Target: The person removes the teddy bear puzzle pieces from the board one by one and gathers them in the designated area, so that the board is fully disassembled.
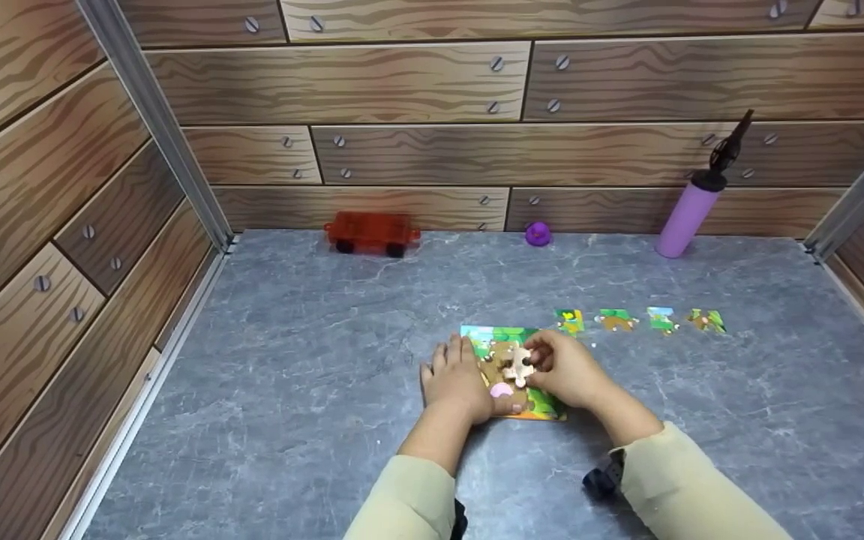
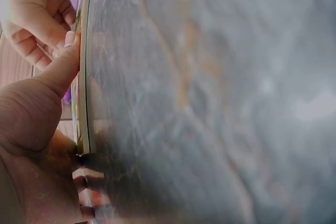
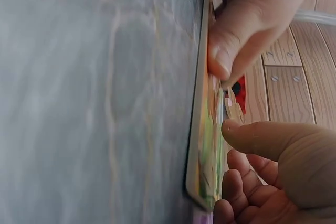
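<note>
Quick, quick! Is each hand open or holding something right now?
Left hand: open, resting on the puzzle.
Right hand: closed, pinching a piece.

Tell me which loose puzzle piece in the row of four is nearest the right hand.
The leftmost piece, with the yellow patch, just beyond the right hand; the other three lie farther right.
</note>
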`<state>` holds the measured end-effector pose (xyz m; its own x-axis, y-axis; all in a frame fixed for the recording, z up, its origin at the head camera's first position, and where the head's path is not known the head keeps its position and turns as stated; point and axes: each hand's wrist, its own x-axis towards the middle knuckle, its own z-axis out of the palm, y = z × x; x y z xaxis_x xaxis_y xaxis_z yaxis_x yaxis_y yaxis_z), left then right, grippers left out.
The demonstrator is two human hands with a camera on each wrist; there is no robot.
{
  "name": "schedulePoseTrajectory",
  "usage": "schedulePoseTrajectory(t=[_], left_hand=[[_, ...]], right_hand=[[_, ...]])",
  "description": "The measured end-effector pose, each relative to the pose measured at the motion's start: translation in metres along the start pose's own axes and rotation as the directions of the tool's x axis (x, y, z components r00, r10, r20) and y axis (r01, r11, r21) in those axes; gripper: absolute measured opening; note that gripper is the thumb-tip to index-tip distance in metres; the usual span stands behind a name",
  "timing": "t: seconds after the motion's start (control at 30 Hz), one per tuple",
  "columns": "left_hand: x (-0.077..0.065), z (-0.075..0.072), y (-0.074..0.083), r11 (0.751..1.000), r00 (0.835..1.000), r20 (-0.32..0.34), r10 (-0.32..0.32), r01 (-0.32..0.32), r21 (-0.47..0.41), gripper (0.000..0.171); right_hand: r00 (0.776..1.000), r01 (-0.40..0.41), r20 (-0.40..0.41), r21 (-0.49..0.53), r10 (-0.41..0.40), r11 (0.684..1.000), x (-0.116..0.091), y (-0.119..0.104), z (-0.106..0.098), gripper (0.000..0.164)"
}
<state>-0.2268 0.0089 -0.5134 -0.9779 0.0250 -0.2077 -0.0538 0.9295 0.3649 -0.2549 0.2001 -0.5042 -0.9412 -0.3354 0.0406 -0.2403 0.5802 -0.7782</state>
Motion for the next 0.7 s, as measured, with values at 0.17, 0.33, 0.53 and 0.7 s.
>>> schedulePoseTrajectory(t=[0.17, 0.33, 0.53, 0.7], left_hand=[[0.004, 0.003, -0.001, 1.0, 1.0, 0.002, -0.006, 0.006, -0.005, 0.136], [0.006, 0.006, -0.003, 1.0, 1.0, -0.007, 0.003, -0.003, -0.003, 0.139], [0.001, 0.002, -0.002, 1.0, 1.0, -0.007, 0.01, -0.01, -0.016, 0.138], [-0.002, 0.0, -0.001, 1.0, 1.0, -0.002, 0.015, -0.015, -0.027, 0.136]], right_hand=[[1.0, -0.023, -0.003, -0.012, 0.023, 1.0, -0.004, 0.005, -0.014, 0.041], [0.999, -0.023, -0.027, -0.035, 0.022, 0.999, -0.008, 0.01, -0.027, 0.042], [0.999, -0.042, -0.031, -0.053, 0.04, 0.998, -0.013, 0.018, -0.042, 0.045], [0.998, -0.047, -0.032, -0.068, 0.045, 0.997, -0.017, 0.028, -0.054, 0.046]])
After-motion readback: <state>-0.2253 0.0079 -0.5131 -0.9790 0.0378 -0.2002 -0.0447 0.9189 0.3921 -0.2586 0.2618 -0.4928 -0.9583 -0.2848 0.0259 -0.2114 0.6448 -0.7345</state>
